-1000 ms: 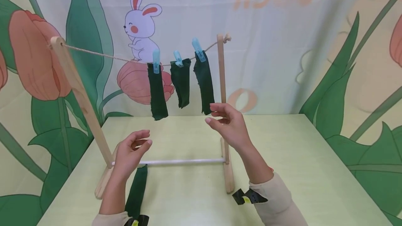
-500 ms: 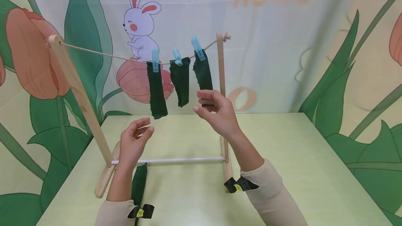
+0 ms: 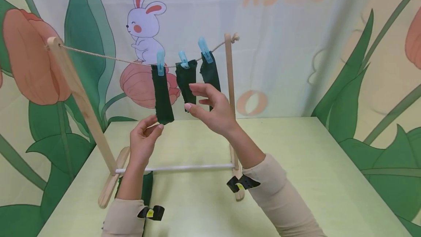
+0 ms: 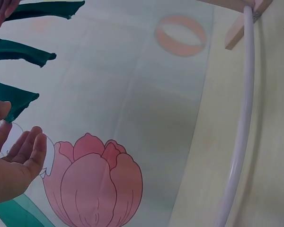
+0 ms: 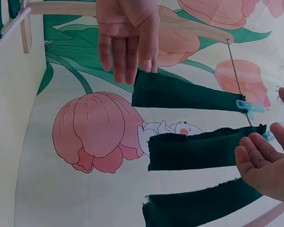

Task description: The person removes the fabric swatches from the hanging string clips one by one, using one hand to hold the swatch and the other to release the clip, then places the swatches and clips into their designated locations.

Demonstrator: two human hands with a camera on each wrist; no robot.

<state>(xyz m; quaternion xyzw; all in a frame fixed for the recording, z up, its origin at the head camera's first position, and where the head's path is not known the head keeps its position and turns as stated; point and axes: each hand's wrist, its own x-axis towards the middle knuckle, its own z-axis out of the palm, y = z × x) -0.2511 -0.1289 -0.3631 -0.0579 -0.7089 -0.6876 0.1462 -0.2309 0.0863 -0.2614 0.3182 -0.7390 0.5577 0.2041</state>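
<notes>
Three dark green cloth strips hang from a thin rope [image 3: 108, 57], each under a light blue clothespin [image 3: 160, 62]. My left hand [image 3: 143, 140] is at the bottom of the left strip [image 3: 162, 96]. In the left wrist view, the thumb and index finger of that hand [image 4: 14, 168] pinch the strip's lower corner [image 4: 19, 100]. My right hand [image 3: 215, 111] is held up before the middle strip [image 3: 185, 79] and the right strip [image 3: 209, 72], hiding part of both. Its fingers are loosely bent with nothing between them; in the right wrist view the hand [image 5: 270, 172] is near the clothespin end.
Two wooden posts, left [image 3: 79, 90] and right [image 3: 231, 72], carry the rope. A white rod [image 3: 194, 167] joins their feet. More dark green cloth [image 3: 148, 189] lies on the pale table [image 3: 296, 178] under my left forearm. A printed curtain [image 3: 279, 46] hangs behind.
My left hand has risen and now pinches the left strip's lower corner. My right hand has moved up and left, from the right strip's bottom to before the middle strip.
</notes>
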